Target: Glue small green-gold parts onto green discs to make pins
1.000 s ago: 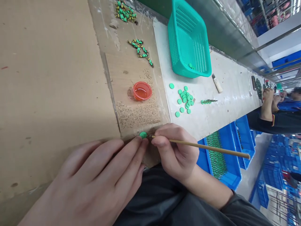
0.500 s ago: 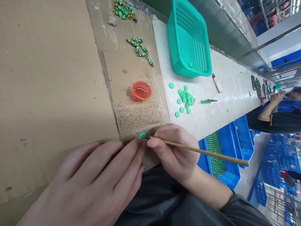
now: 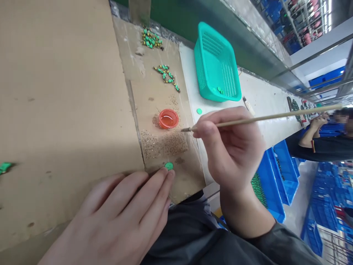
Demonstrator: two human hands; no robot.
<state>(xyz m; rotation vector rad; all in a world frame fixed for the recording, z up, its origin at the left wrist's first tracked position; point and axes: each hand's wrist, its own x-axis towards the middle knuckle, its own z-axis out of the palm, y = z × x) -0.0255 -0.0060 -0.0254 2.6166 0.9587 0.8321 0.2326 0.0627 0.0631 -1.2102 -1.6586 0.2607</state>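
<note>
My left hand (image 3: pixel 125 217) pinches the edge of a small round green disc (image 3: pixel 168 166) with tiny holes, on the cardboard near the front edge. In my right hand (image 3: pixel 234 147) is a thin wooden-handled paintbrush (image 3: pixel 264 118), gripped like a pen. Its dark tip hangs over the cardboard, right of a red cup (image 3: pixel 168 119) holding some liquid. Many tiny brownish grains (image 3: pixel 173 143) lie scattered between the cup and the disc; what they are is too small to tell.
A green perforated basket (image 3: pixel 217 96) with a few discs in it stands at the back. Green-and-yellow pieces (image 3: pixel 151 39) lie piled on the cardboard (image 3: pixel 143 99). Blue bins (image 3: pixel 285 176) are at the right. Another person (image 3: pixel 325 141) works farther along the table.
My right hand has lifted the paintbrush away from the disc, toward the back and right, with its tip now near the red cup. My left hand stays at the disc.
</note>
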